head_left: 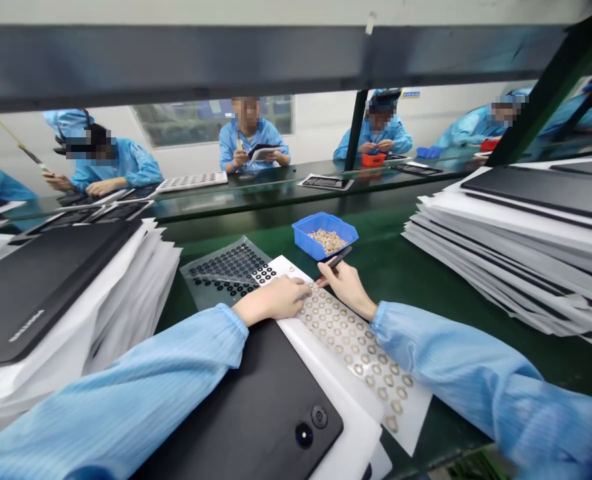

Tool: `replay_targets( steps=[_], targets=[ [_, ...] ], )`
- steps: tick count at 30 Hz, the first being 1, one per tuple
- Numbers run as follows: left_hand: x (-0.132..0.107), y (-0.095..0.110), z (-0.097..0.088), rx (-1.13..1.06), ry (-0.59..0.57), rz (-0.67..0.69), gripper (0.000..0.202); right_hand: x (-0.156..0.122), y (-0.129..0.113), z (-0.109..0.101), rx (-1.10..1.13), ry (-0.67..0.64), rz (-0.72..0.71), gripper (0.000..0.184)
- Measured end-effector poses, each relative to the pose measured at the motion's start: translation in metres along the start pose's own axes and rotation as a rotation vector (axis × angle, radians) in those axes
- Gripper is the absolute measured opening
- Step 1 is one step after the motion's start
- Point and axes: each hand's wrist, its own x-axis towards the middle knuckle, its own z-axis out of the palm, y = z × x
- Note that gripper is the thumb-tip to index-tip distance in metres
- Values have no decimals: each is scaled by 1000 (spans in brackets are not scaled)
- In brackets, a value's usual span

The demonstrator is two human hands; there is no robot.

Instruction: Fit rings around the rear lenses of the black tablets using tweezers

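My left hand (pixel 275 299) lies flat on a white backing sheet of small tan adhesive rings (pixel 359 340), holding nothing. My right hand (pixel 347 288) sits at the sheet's far edge, gripping black tweezers (pixel 339 257) whose tips point up and away toward a blue plastic tray (pixel 325 235). That tray holds a heap of loose tan rings. Left of the sheet lies a clear film with rows of black rings (pixel 229 270). Under my forearms rests a black tablet-like panel (pixel 246 413) with two round camera openings, on white backing.
Tall stacks of black panels interleaved with white sheets stand to the left (pixel 76 293) and right (pixel 526 233) on the green workbench (pixel 401 273). A dark metal shelf bar (pixel 226 60) crosses above. Several co-workers in blue smocks (pixel 253 137) work across the bench.
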Motion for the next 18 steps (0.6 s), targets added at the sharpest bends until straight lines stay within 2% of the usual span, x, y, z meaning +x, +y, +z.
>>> replay_targets(
  steps=[8, 18],
  targets=[
    [-1, 4, -8, -39, -79, -14, 23, 1, -3, 1, -96, 9, -55, 23],
    [-4, 8, -14, -55, -115, -14, 29, 1, 2, 1, -21, 36, -84, 25]
  ],
)
